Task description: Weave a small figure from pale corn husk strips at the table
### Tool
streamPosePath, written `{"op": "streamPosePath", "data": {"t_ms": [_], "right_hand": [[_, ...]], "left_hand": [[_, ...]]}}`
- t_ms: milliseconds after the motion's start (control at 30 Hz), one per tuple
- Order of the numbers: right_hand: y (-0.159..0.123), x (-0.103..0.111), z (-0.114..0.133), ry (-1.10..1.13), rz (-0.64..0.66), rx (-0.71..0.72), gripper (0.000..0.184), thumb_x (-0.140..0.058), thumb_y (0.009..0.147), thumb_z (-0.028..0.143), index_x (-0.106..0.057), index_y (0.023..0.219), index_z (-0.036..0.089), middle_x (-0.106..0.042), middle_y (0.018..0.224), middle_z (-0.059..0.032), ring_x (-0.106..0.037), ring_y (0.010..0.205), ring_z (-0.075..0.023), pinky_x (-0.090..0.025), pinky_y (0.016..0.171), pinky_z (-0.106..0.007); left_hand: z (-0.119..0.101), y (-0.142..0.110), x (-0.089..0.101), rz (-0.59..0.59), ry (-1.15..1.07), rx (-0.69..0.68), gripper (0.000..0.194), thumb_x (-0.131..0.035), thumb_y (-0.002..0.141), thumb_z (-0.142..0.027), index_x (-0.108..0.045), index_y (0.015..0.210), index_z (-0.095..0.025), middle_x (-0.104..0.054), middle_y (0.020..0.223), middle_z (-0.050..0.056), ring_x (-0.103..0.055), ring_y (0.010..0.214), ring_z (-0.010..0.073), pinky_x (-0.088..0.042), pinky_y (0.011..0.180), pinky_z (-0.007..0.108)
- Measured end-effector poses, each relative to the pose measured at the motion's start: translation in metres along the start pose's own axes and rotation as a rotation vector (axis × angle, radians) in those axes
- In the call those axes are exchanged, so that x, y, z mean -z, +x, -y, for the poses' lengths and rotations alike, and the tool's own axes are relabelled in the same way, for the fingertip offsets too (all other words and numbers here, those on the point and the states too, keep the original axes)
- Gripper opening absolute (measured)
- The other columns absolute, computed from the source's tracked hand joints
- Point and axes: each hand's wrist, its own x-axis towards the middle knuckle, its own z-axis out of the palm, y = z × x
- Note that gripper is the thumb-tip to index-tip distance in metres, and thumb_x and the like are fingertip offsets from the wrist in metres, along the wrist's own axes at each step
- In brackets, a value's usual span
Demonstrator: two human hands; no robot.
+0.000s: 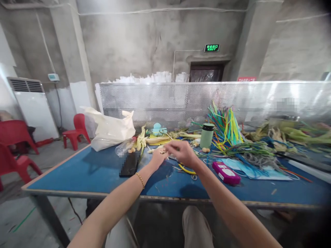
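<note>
My two hands meet above the middle of the blue table (95, 175). My left hand (158, 157), a gold bead bracelet on its wrist, has its fingers closed around something small and pale that I cannot make out. Over it bends my right hand (183, 151), fingers curled in a pinch and slightly blurred, close to the left fingertips. Whatever lies between the right fingers is hidden. Just behind the hands lie pale dried husks (157, 140). A yellow curved strip (187, 169) rests on the table beneath my right hand.
At left are a white plastic bag (112, 129), a clear bottle (124, 147) and a black phone-like slab (129, 164). Rightward stand a green tumbler (207, 136), a bundle of colored strips (227, 127), a magenta box (226, 173) and tangled cords (256, 160). A perforated metal panel (160, 100) borders the back.
</note>
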Motion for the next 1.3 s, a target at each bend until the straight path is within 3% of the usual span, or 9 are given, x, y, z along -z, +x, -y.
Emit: {"op": "streamPosePath", "data": {"t_ms": [67,167,333,433,533,633,900,1067,1300], "right_hand": [[0.027,0.003,-0.045,-0.015,-0.234,-0.086,0.033,-0.055,0.090,0.042,-0.070,0.080,0.015,-0.068,0.069,-0.0046,-0.059,0.060,-0.0140,-0.046,0.059,-0.025],[0.040,-0.001,-0.099,0.030,-0.514,-0.237,0.035,-0.054,0.087,0.047,-0.069,0.082,0.015,-0.068,0.069,-0.0062,-0.059,0.055,-0.0152,-0.047,0.058,-0.026],[0.026,0.008,-0.130,0.060,-0.576,-0.408,0.036,-0.059,0.080,0.050,-0.069,0.077,0.015,-0.070,0.070,-0.0076,-0.058,0.052,-0.0150,-0.047,0.053,-0.027],[0.023,0.017,-0.130,0.220,-0.539,-0.515,0.041,-0.060,0.078,0.053,-0.069,0.077,0.014,-0.070,0.068,-0.0077,-0.057,0.050,-0.0137,-0.042,0.046,-0.024],[0.028,0.019,-0.126,0.291,-0.425,-0.516,0.045,-0.060,0.079,0.058,-0.069,0.075,0.013,-0.068,0.066,-0.0071,-0.055,0.050,-0.0118,-0.040,0.043,-0.022],[0.033,0.015,-0.120,0.288,-0.318,-0.446,0.047,-0.061,0.079,0.060,-0.069,0.073,0.014,-0.066,0.064,-0.0058,-0.054,0.050,-0.0111,-0.038,0.042,-0.021],[0.025,0.011,-0.108,0.424,0.001,-0.490,0.042,-0.074,0.070,0.056,-0.069,0.075,0.014,-0.062,0.061,-0.0006,-0.050,0.048,-0.0092,-0.043,0.043,-0.021],[0.021,0.008,-0.110,0.477,-0.031,-0.506,0.040,-0.080,0.061,0.051,-0.064,0.068,0.015,-0.059,0.055,0.0022,-0.050,0.048,-0.0091,-0.042,0.044,-0.021],[0.021,0.007,-0.105,0.467,-0.082,-0.523,0.037,-0.079,0.061,0.049,-0.062,0.066,0.017,-0.059,0.053,0.0026,-0.050,0.045,-0.0094,-0.041,0.043,-0.022]], "left_hand": [[-0.004,0.001,0.003,-0.005,-0.001,-0.006,0.019,-0.068,0.067,-0.028,-0.058,0.057,-0.016,-0.053,0.052,-0.001,-0.042,0.053,0.0105,-0.030,0.056,0.027],[-0.019,0.007,0.006,0.030,0.006,0.017,0.016,-0.068,0.066,-0.027,-0.060,0.059,-0.015,-0.052,0.051,-0.001,-0.042,0.052,0.0101,-0.029,0.055,0.026],[-0.047,0.029,-0.003,0.138,-0.063,0.031,0.020,-0.074,0.058,-0.024,-0.057,0.057,-0.015,-0.053,0.054,-0.001,-0.043,0.051,0.0097,-0.028,0.052,0.026],[-0.044,0.037,-0.016,0.171,-0.162,0.043,0.023,-0.078,0.057,-0.027,-0.059,0.061,-0.014,-0.052,0.056,-0.002,-0.043,0.051,0.0090,-0.028,0.053,0.026],[-0.030,0.035,-0.023,0.096,-0.311,0.006,0.025,-0.079,0.059,-0.027,-0.058,0.061,-0.014,-0.051,0.058,-0.002,-0.044,0.055,0.0090,-0.031,0.055,0.025],[-0.024,0.028,-0.017,0.080,-0.356,0.038,0.027,-0.082,0.055,-0.025,-0.059,0.060,-0.013,-0.052,0.058,-0.001,-0.044,0.057,0.0087,-0.031,0.056,0.025],[-0.041,0.020,-0.001,0.116,-0.364,0.110,0.029,-0.085,0.053,-0.026,-0.060,0.060,-0.013,-0.051,0.057,-0.002,-0.044,0.056,0.0082,-0.030,0.056,0.026],[-0.043,0.015,-0.006,0.150,-0.327,0.115,0.028,-0.084,0.055,-0.026,-0.060,0.060,-0.012,-0.052,0.058,-0.001,-0.042,0.057,0.0084,-0.029,0.055,0.026],[-0.045,0.016,-0.002,0.212,-0.358,0.166,0.037,-0.089,0.054,-0.034,-0.067,0.073,-0.011,-0.057,0.063,0.000,-0.045,0.057,0.0086,-0.032,0.055,0.026]]}}
